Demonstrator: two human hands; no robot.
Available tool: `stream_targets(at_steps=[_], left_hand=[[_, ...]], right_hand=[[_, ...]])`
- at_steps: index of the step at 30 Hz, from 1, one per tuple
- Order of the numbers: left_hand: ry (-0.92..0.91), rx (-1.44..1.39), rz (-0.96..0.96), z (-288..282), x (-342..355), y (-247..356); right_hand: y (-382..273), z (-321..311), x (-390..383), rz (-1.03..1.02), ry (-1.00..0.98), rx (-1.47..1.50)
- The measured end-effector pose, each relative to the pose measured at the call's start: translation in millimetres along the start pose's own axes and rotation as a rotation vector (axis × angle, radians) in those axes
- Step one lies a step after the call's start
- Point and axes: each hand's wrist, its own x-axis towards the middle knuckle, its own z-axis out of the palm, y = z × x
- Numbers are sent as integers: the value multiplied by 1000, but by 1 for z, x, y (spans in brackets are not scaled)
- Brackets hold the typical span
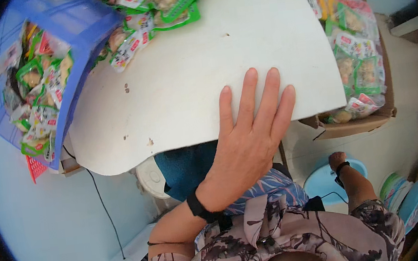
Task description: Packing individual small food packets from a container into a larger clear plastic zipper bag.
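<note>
Your left hand [246,147] lies spread on the white table [185,97]; right hand [338,159], cannot tell its grip. Seemingly unfinished: sealed food packets [178,7] loose at table's far left, others in carton [356,127] right of it.

rested l hand [246,144] palm-down on white tbl [184,92], w/ fingers spread & wrist past near edge. held r hand [337,160] low by lt-blue basin [320,182], well apart from tbl; couldn't make out grip. wore dark band [199,208] on ea. wrist. had blue basket [89,18] of small pkts [42,120] at tbl's l side, w/ loose pkts [168,5] heaped on top near far-l edge, & cardboard box [364,126] of more pkts [357,64] beyond r edge.
</note>
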Motion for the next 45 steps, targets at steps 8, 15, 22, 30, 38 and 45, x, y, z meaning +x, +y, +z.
stream_targets(at_steps=[8, 15, 22, 30, 38, 45], left_hand=[[105, -101, 17, -10, -3, -3], [185, -229, 43, -10, -20, -6], [264, -500, 164, -18, -44, -5], [285, -623, 204, -16, -108, -4], [242, -1048, 69, -44, -156, -10], [268, -1849, -137, -58, -236, -28]], right_hand=[[91, -12, -67, 257, 227, -106], [175, -70, -190, 537, 704, 34], [303, -30, -360, 935, 849, 659], [260, -8, -522, 675, 1399, 1538], [244, -39, -512, 74, 1427, 2096], [54, -210, -503, -629, 1271, 1880]])
